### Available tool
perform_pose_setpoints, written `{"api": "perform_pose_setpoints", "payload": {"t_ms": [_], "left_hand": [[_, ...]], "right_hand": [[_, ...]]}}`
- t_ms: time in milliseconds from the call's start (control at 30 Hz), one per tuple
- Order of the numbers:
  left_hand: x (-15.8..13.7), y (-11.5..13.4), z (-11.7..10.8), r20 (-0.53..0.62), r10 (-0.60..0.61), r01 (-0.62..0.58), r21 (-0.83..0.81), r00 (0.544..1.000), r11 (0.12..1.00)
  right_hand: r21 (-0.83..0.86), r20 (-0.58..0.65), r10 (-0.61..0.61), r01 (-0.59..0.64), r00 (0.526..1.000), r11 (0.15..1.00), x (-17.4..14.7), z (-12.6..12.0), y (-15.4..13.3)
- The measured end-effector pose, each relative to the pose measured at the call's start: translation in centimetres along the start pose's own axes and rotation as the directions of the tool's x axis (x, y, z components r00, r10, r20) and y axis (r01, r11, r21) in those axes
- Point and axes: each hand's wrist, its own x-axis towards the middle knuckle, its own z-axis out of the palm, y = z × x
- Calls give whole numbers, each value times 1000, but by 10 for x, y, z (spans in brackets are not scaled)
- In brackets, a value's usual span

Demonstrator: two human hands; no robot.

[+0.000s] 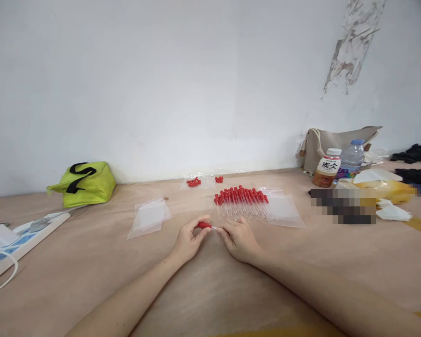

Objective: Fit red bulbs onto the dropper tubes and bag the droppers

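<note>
Between my two hands is a dropper with a red rubber bulb [204, 225] and a thin clear tube. My left hand [191, 238] pinches the bulb between thumb and fingers. The tube's near part [214, 228] shows in the gap, and my right hand [240, 238] closes on it, hiding its far end. Just beyond my right hand lies a row of several red-bulbed droppers [242, 201], bulbs toward the wall. Clear plastic bags [286, 210] lie beside the row's right end, and more clear bags [149, 215] lie to the left of my hands.
Loose red bulbs [193, 182] lie on clear plastic near the wall. A yellow-green bag [91, 182] and a power strip [24, 241] are at left. At right stand a brown drink bottle [327, 168], a clear bottle [352, 157], a beige bag [315, 140] and a yellow tissue pack [382, 189].
</note>
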Motion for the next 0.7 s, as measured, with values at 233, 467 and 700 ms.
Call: {"api": "perform_pose_setpoints", "payload": {"t_ms": [233, 467, 700], "left_hand": [[2, 9, 14, 35, -526, 442, -593, 850, 673], [50, -7, -11, 101, -666, 628, -462, 739, 627], [122, -29, 5, 128, -681, 690, -226, 721, 688]], "right_hand": [[48, 1, 46, -46, 999, 998, -3, 0, -4], [-28, 9, -26, 27, 1000, 999, -11, -17, 9], [-96, 29, 4, -1, 1000, 995, -24, -30, 40]]}}
